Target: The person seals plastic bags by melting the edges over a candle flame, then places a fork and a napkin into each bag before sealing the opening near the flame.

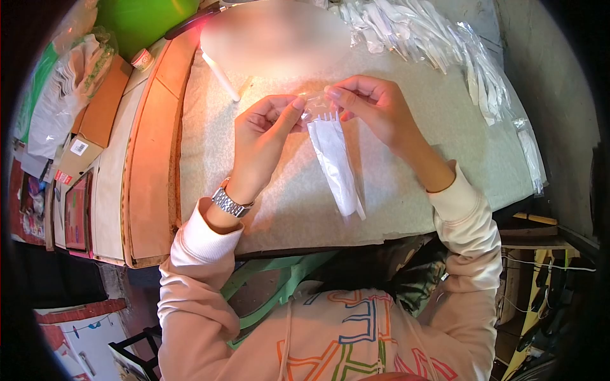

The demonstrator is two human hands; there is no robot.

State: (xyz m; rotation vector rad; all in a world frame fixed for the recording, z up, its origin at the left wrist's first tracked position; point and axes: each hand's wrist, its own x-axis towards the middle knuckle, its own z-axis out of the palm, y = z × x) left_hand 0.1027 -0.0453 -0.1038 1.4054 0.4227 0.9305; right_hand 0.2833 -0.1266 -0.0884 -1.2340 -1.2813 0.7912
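Note:
A clear plastic sleeve [316, 106] is pinched at its top edge between my two hands, above the cloth-covered table. Inside it hangs a white napkin [328, 159] with the tines of a white plastic fork [326, 117] poking out at the top. My left hand [270, 124] grips the sleeve's left corner, thumb against fingers. At the opposite corner my right hand [368, 105] pinches the film the same way. Whether other cutlery lies behind the napkin is hidden.
Several wrapped cutlery packs [438, 44] lie along the table's far right edge. A white stick-like object [220, 76] rests at the upper left. Left of the table [394, 209] stands a cardboard box [101, 120] beside bagged white items [70, 82]. The top centre is blurred.

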